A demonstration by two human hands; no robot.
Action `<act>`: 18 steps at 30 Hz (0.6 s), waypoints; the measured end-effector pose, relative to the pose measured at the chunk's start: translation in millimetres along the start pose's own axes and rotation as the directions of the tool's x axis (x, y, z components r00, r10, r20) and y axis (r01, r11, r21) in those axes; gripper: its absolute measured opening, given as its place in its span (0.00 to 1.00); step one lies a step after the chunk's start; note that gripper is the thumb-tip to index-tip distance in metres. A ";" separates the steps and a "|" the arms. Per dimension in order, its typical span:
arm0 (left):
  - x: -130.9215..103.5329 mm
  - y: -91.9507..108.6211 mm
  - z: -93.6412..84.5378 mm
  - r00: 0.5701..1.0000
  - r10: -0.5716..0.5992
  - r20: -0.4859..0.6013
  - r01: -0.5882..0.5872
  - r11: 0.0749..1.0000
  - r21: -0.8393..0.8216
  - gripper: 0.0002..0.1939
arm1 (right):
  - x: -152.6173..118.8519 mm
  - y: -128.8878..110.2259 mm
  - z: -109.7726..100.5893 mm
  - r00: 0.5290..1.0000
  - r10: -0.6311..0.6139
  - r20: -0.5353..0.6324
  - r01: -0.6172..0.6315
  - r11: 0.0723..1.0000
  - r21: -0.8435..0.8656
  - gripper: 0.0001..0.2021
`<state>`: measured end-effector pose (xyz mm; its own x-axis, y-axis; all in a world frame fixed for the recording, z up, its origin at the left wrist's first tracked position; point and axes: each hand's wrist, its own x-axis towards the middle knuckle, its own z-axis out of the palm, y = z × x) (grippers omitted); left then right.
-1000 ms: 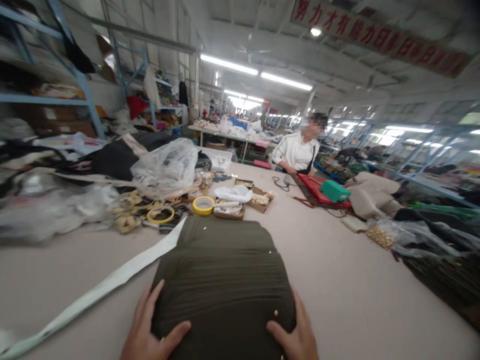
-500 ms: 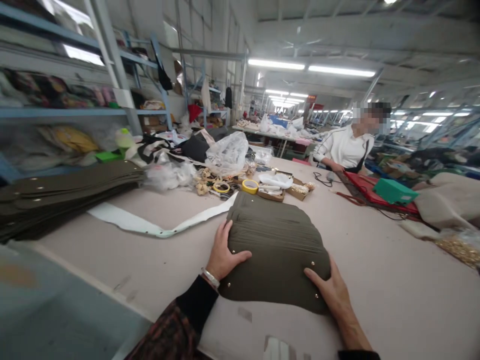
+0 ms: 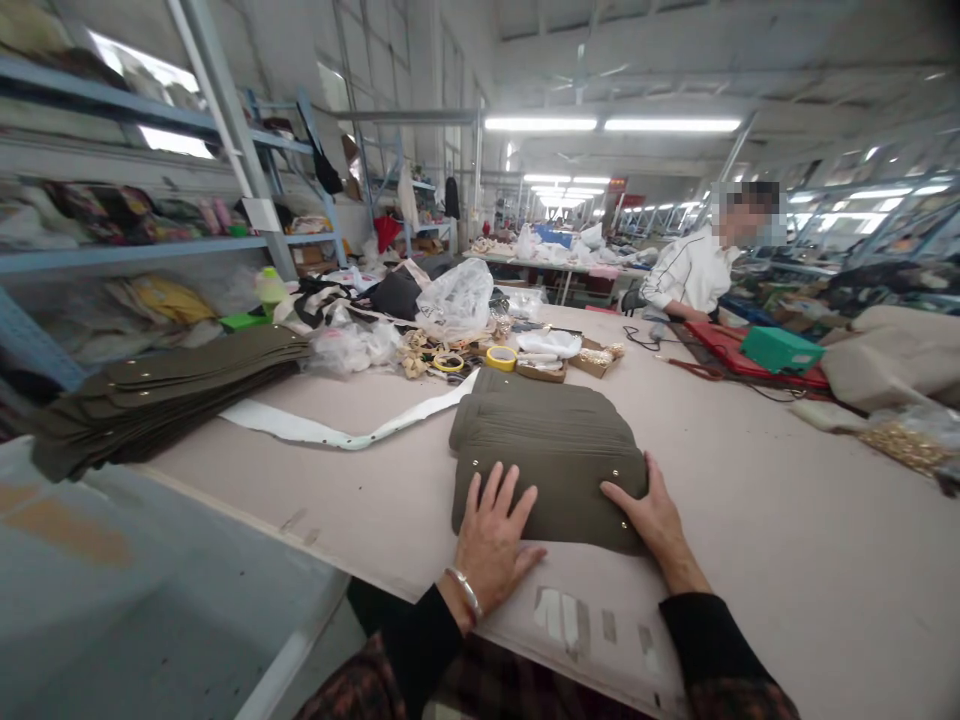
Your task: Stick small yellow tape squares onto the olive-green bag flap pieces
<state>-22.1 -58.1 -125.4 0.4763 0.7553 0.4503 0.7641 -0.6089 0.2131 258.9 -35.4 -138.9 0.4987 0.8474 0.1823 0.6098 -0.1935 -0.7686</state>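
The left hand is lying spread over the near part of the olive stack; the right hand, thumb apart, is bracing its side. Light, even pressure should be aligning layers. Leftward beyond, a pale strip is trailing.

Right of centre, a stack of olive pieces lies on the pale surface. The left grip, a bare hand, spreads its fingers on the near edge; the right grip rests along the right edge, thumb on top. Another olive stack sits at left; a person in white is at upper right.
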 end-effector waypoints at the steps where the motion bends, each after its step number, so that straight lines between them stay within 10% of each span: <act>1: -2.5 4.4 4.0 0.999 0.020 0.037 -0.021 1.000 0.013 0.32 | -0.1 0.7 0.3 1.000 -0.010 0.001 0.010 1.000 0.001 0.55; 9: 8.7 -15.6 19.5 0.989 0.105 0.103 -0.113 0.991 0.071 0.24 | 1.3 8.2 7.6 0.975 -0.204 -0.092 0.189 0.971 -0.144 0.50; 12: 8.0 -16.0 17.3 0.985 0.133 0.111 -0.144 0.984 0.101 0.25 | -17.5 -8.0 13.8 0.844 -0.498 -0.199 0.407 0.837 -0.366 0.40; 15: 5.4 -10.6 17.8 0.972 0.211 0.106 -0.222 0.969 0.107 0.23 | -35.8 -38.8 22.0 0.673 -0.739 -0.022 0.655 0.610 -0.445 0.27; 18: 3.7 -9.9 30.8 0.952 0.304 0.035 -0.306 0.944 0.125 0.22 | -25.1 -72.8 32.3 0.610 -0.776 0.158 0.755 0.510 -0.412 0.21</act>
<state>-14.5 -41.8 -152.5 0.7014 0.5421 0.4628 0.6295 -0.7756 -0.0455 182.1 -26.6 -107.3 -0.2666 0.7456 0.6107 0.9412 0.3379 -0.0017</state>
